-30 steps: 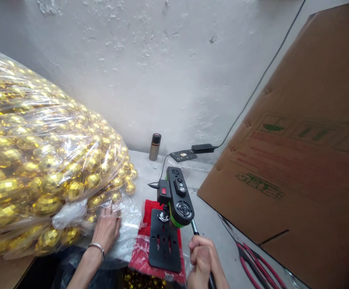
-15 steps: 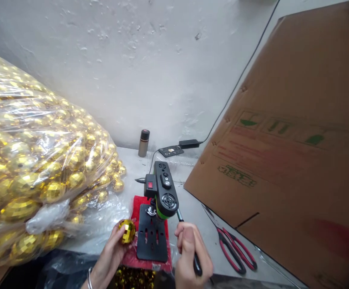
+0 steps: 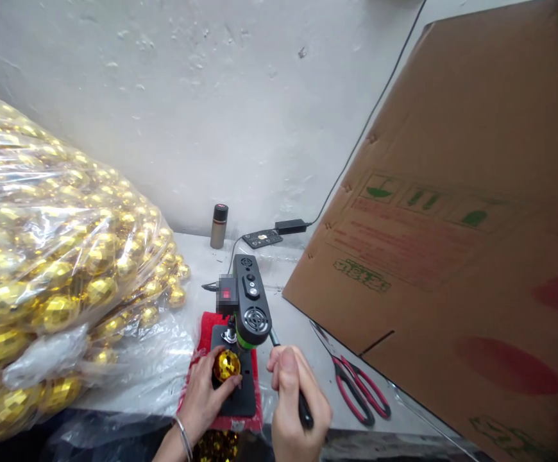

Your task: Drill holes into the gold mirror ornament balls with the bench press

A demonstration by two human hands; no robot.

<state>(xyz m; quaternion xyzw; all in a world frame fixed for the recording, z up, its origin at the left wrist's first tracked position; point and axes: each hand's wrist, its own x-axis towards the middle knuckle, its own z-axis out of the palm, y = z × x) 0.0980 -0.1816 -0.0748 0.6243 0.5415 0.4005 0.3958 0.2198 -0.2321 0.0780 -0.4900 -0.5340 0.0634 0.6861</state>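
Left hand grips a gold faceted ball, fingers wrapped around its lower half, holding it on the black base plate of a small bench drill press, directly under the green-and-black head. The ball sits just below and in front of the chuck, so the spindle axis runs roughly vertical down onto its top. Right hand is clenched on the black feed lever, which slants up-left toward the press head; that hand is just right of the ball, not touching it. The press stands on a red pad on the table. Left: big clear bag of gold balls. Right: red-handled scissors flat beside a leaning cardboard sheet. Back by the wall: small metal bottle, power adapter.
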